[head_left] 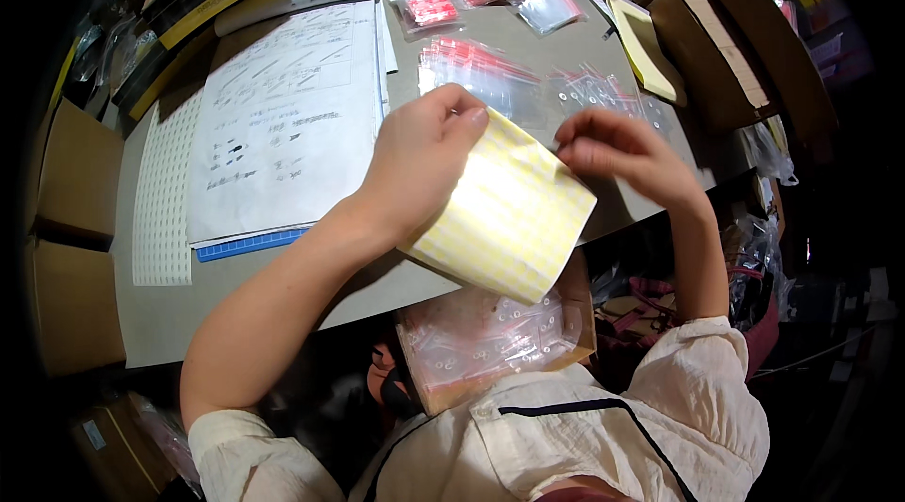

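Observation:
My left hand (415, 148) grips a pale yellow sticker sheet (514, 219) by its upper left edge, thumb on top. Rows of small labels cover the sheet, which is tilted and slightly bowed above the table's front edge. Close by the sheet's upper right edge, my right hand (636, 158) has its fingers curled and pinched together. Whatever sits between those fingertips is too small to make out. Just beyond the hands lie a fanned stack of clear zip bags with red strips (481, 73) and some zip bags holding small white rings (589, 92).
Below the sheet, a cardboard box (438, 398) holds filled zip bags. Handwritten papers (273, 125) lie at left over a blue-edged board (247, 245), beside a white dotted sheet (162, 205). More bag packs (422, 4) lie farther back. Open cartons (707, 40) stand at right.

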Motion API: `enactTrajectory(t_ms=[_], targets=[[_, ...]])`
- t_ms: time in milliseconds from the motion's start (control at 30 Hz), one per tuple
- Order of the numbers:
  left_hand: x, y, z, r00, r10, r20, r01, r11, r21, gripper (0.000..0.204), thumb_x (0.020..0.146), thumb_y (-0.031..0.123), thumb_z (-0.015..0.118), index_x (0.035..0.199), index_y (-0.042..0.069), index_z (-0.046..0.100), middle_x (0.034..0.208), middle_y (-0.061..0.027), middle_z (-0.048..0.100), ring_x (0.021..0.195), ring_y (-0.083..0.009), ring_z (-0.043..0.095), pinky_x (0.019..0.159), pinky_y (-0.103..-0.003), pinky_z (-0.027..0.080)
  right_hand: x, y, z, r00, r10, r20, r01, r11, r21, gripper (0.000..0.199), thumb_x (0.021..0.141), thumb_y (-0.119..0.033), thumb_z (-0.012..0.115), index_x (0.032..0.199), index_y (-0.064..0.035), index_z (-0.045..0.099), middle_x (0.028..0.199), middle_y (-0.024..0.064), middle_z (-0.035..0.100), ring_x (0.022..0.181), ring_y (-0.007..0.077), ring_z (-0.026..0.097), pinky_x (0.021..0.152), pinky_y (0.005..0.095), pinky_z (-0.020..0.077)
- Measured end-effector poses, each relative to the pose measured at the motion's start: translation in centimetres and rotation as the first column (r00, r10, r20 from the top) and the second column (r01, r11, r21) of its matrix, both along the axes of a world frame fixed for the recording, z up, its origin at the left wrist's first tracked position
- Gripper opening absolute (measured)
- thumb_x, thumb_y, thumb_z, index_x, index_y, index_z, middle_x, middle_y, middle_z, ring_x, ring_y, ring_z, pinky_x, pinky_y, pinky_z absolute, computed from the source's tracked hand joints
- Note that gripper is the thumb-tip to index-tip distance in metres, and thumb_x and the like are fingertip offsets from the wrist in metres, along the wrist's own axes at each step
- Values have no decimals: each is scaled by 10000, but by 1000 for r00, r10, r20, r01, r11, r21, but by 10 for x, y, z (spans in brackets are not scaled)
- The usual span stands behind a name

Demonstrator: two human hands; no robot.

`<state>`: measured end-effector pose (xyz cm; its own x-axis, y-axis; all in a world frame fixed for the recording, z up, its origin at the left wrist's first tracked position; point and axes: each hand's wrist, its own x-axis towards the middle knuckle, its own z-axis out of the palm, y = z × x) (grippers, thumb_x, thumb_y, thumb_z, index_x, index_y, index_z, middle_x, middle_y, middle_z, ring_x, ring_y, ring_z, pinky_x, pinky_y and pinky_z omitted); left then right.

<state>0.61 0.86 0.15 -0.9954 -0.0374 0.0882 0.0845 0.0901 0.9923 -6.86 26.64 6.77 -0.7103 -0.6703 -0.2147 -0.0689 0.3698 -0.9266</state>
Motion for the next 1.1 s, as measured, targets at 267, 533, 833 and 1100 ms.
enactTrajectory(t_ms=[267,533,833,1100], targets=[[2,1,18,963,-256,78,246,962,118,210,1030,191,704,1096,-9,703,916,10,691,805,-41,597,723,-223,497,16,15,-27,975,-31,-221,39,999,29,213,936,-165,815,995,-15,675,920,4,694,855,72,635,778,248,504],[5,1,10,988,-125,-90,99,963,-250,149,957,78,726,1075,-12,731,930,-91,773,849,-109,703,764,-271,557,18,-8,-11,836,122,-534,-53,988,144,196,938,-75,783,1068,17,668,948,47,687,860,129,642,797,299,530],[10,1,11,930,-167,-328,17,909,-416,167,923,15,715,1088,22,738,896,-143,766,767,-179,725,727,-295,571,14,-6,-9,897,128,-423,-50,980,192,197,959,-77,774,1068,19,641,972,56,664,868,123,651,789,293,546],[10,1,11,943,-154,-294,43,935,-352,153,943,-8,703,1092,1,738,903,-95,763,792,-111,689,722,-281,561,23,-8,-17,767,69,-638,1,994,108,197,889,1,723,1048,0,607,939,137,644,830,274,665,732,364,534]])
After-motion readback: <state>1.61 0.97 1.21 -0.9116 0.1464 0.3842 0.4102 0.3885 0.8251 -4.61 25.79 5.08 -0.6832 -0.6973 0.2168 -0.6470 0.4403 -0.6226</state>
